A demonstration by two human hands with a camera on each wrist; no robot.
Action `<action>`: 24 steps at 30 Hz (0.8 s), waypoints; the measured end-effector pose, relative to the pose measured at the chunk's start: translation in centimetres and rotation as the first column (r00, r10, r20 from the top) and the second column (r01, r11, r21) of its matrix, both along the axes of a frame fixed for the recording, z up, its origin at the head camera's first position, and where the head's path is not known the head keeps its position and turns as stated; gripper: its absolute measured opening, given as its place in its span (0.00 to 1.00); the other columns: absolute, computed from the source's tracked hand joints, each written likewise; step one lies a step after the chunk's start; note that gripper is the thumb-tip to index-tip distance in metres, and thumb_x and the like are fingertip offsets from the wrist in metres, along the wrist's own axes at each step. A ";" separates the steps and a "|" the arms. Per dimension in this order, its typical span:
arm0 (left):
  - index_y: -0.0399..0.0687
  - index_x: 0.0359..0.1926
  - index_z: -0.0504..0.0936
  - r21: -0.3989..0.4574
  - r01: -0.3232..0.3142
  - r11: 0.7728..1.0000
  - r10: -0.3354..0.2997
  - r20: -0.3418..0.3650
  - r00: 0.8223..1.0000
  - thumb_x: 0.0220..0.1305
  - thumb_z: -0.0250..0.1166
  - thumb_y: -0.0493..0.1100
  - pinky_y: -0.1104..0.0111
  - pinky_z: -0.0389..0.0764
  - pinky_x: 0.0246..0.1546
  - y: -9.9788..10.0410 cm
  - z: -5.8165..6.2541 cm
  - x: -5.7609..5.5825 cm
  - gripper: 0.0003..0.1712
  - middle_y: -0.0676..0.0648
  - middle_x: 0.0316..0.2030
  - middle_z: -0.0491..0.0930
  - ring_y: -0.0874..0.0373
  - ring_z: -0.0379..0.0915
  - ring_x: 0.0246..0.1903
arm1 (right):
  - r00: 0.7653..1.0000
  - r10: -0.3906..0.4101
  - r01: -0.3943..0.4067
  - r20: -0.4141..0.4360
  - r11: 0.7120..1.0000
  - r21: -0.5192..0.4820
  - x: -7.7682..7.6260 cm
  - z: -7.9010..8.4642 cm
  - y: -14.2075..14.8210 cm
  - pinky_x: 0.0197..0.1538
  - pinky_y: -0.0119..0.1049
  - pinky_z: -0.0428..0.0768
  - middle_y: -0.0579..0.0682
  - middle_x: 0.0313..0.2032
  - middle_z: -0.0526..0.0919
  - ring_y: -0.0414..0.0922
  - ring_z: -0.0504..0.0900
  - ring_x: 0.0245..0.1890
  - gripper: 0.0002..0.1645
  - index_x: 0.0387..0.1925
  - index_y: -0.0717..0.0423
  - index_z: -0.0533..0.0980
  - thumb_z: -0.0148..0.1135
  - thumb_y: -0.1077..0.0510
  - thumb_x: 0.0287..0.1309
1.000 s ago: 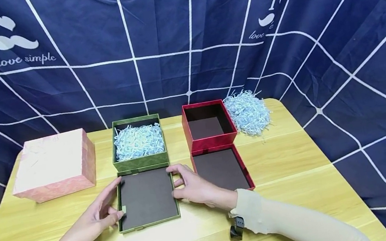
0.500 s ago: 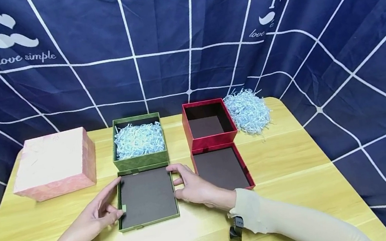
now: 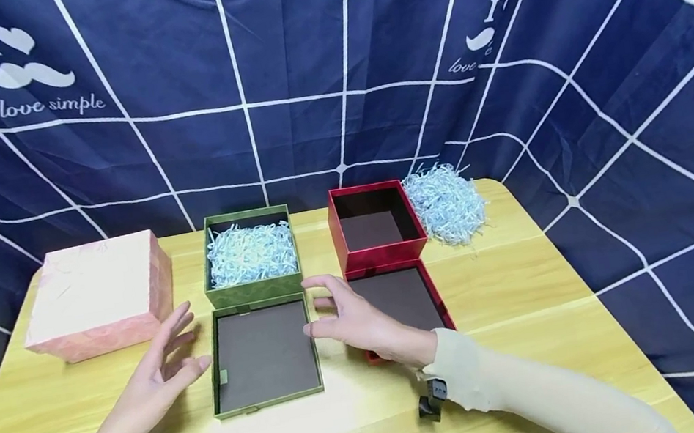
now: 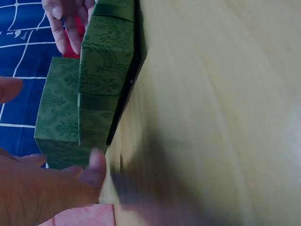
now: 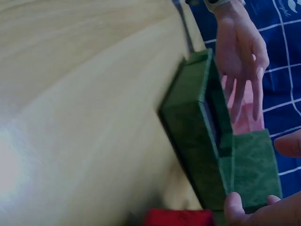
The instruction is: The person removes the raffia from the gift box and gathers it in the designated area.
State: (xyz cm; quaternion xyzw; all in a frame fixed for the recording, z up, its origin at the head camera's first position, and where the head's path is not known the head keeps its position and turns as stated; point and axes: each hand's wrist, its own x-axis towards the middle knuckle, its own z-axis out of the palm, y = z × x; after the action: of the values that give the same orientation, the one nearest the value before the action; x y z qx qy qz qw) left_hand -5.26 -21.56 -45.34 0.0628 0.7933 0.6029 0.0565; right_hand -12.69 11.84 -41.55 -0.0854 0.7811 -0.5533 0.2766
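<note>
A green box (image 3: pixel 257 290) stands at the back, filled with light blue shredded paper (image 3: pixel 252 253). In front of it its green lid (image 3: pixel 265 354) lies with the dark inside up. My left hand (image 3: pixel 151 388) hovers just left of the lid, fingers loosely spread, with a gap between them. Over the lid's right side hangs my right hand (image 3: pixel 362 322), its fingers relaxed around nothing. Its thumb tip is at the lid's right edge; whether they touch I cannot tell. The green patterned sides of the lid (image 4: pixel 101 70) show in the left wrist view.
A closed pink box (image 3: pixel 94 293) sits at the left. Right of the green box is a red box (image 3: pixel 385 254) with a dark bare inside. Its red lid (image 3: pixel 401 297) lies before it, partly covered by my right hand. A loose blue paper heap (image 3: pixel 447 204) lies beyond.
Both hands have come off the green lid's sides. The left has drawn away to the left and the right slightly up and to the right. The lid stays in place.
</note>
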 end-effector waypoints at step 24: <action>0.59 0.90 0.32 0.099 -0.123 0.988 0.113 0.102 0.988 0.74 0.72 0.40 0.32 0.54 0.75 2.4 2.2 -5.3 0.64 0.31 0.85 0.39 0.28 0.45 0.81 | 0.986 -0.121 0.102 -0.115 0.982 -0.161 -4.7 3.6 -2.4 0.68 0.53 0.78 0.55 0.79 0.63 0.53 0.73 0.73 0.47 0.81 0.55 0.63 0.75 0.55 0.66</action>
State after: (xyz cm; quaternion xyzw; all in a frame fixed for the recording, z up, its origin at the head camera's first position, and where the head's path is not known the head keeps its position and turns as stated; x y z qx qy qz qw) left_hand -10.54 -19.14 -43.18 -0.0103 0.7593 0.6482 0.0553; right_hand -17.35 9.39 -37.96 -0.0970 0.7550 -0.6205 0.1884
